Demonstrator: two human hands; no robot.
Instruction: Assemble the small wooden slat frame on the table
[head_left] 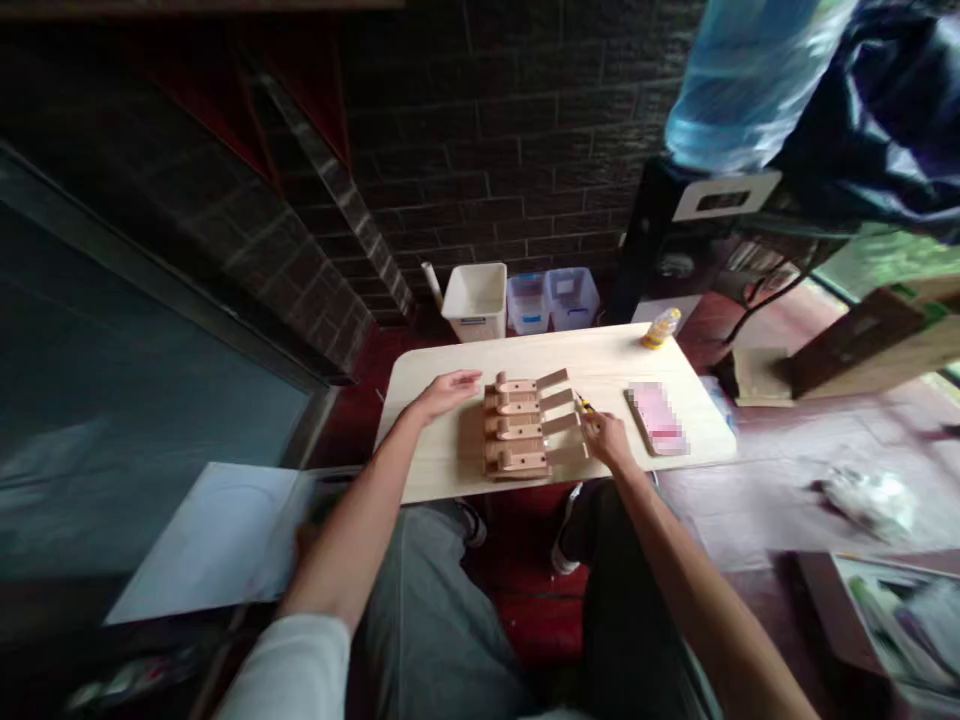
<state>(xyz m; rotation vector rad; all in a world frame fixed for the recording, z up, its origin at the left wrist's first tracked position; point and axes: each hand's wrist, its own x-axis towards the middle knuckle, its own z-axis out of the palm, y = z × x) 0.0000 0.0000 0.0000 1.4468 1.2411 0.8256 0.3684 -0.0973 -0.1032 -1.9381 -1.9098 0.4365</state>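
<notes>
On the pale table stands a wooden piece [517, 428] made of several parallel rows, each with a rounded block at its left end and small dark holes. Flat wooden flaps [553, 379] stick out from its right side. My left hand [448, 392] is just left of the piece's far end, fingers stretched out, holding nothing. Its fingertips come close to the wood; I cannot tell whether they touch. My right hand [609, 440] is closed around a small screwdriver [585, 403] with a yellow and black handle, its tip pointing toward the flaps.
A pink box-like item [658, 418], partly blurred, lies on the table [442, 480] at right. A yellow-capped clear bottle [661, 328] stands at the far right corner. Behind are a white bin [477, 300] and clear plastic tubs [571, 297]. A water dispenser [667, 240] stands beyond.
</notes>
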